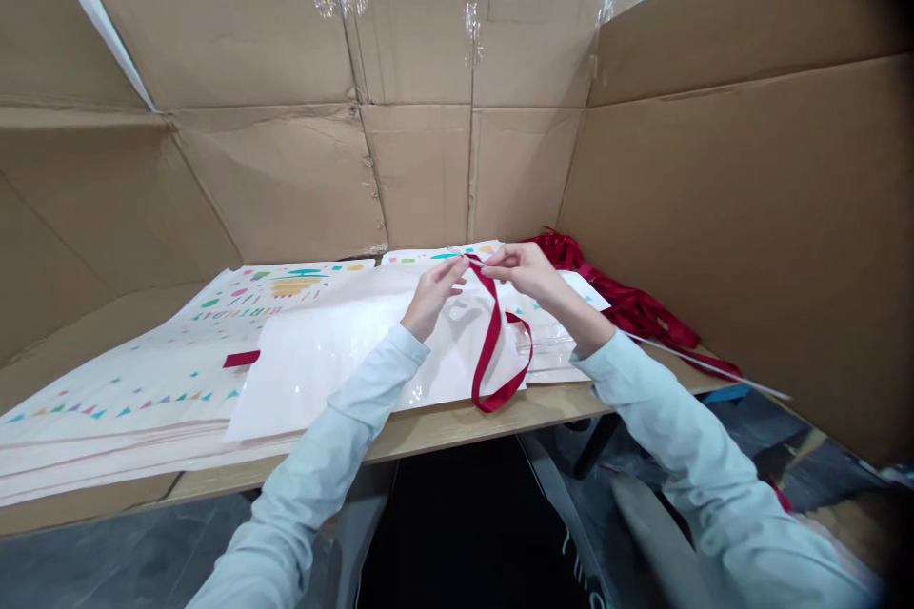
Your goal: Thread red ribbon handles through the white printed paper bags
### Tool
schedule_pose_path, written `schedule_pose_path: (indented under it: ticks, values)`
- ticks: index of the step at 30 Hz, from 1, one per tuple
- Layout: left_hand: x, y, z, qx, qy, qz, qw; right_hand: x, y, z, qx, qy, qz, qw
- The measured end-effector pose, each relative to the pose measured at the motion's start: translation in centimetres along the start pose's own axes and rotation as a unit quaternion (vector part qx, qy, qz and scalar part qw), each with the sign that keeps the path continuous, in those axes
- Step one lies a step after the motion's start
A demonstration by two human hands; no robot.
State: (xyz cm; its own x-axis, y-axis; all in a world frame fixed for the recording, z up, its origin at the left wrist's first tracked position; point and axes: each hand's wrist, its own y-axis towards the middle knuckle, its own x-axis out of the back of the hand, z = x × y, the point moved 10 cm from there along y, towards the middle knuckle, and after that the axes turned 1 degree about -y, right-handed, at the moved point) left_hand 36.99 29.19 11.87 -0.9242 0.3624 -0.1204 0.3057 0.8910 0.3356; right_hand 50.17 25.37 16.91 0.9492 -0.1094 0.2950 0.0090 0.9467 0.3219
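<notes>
My left hand (437, 293) and my right hand (525, 271) meet over a flat white paper bag (335, 357) lying on the table. Both pinch a dark red ribbon (492, 347) near its upper end. The ribbon hangs down from my fingers in a loop that reaches the bag's near edge. A thin pale rod or needle seems to stick out between my fingertips, too small to make out.
Stacks of flat printed birthday bags (143, 371) cover the wooden table (443, 426) on the left. A pile of red ribbons (628, 300) lies at the right, with a thin white stick (714, 371). Cardboard walls (749, 209) enclose the table on three sides.
</notes>
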Motion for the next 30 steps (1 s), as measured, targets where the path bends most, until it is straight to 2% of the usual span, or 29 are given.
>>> schedule_pose_path:
  ticks: [2, 3, 6, 8, 13, 17, 19, 22, 24, 30]
  values:
    - [-1.1, -0.8, 0.6, -0.030, 0.099, 0.050, 0.993, 2.3, -0.4, -0.5, -0.026, -0.023, -0.028, 0.999]
    - [-1.9, -1.3, 0.9, -0.058, 0.173, 0.076, 0.980, 3.3, -0.8, -1.0, -0.045, -0.034, -0.033, 0.998]
    - [-4.0, -2.9, 2.1, -0.142, 0.388, 0.134, 0.901, 4.4, -2.0, -2.9, -0.105, -0.042, -0.003, 0.994]
    - [-4.8, -3.4, 3.1, -0.163, 0.472, 0.146, 0.854, 3.9, -2.8, -4.6, -0.138, -0.010, 0.033, 0.990]
    - [-5.2, -3.3, 3.9, -0.204, 0.573, 0.135, 0.783, 1.5, -3.9, -7.9, -0.180, 0.076, 0.082, 0.977]
    - [-5.3, -3.3, 4.0, -0.257, 0.638, 0.128, 0.715, 0.7, -3.8, -8.8, -0.197, 0.093, 0.079, 0.973]
    - [-5.3, -3.4, 3.9, -0.282, 0.653, 0.125, 0.692, 0.7, -3.7, -9.0, -0.203, 0.106, 0.070, 0.971]
    - [-5.4, -3.6, 3.5, -0.302, 0.659, 0.122, 0.678, 0.4, -3.3, -9.4, -0.210, 0.132, 0.065, 0.967]
    - [-5.2, -3.5, 3.2, -0.297, 0.654, 0.129, 0.684, 0.1, -3.0, -9.7, -0.209, 0.141, 0.066, 0.965]
    - [-3.7, -2.7, 2.5, -0.274, 0.594, 0.157, 0.740, -1.4, -2.1, -9.2, -0.201, 0.183, 0.078, 0.959]
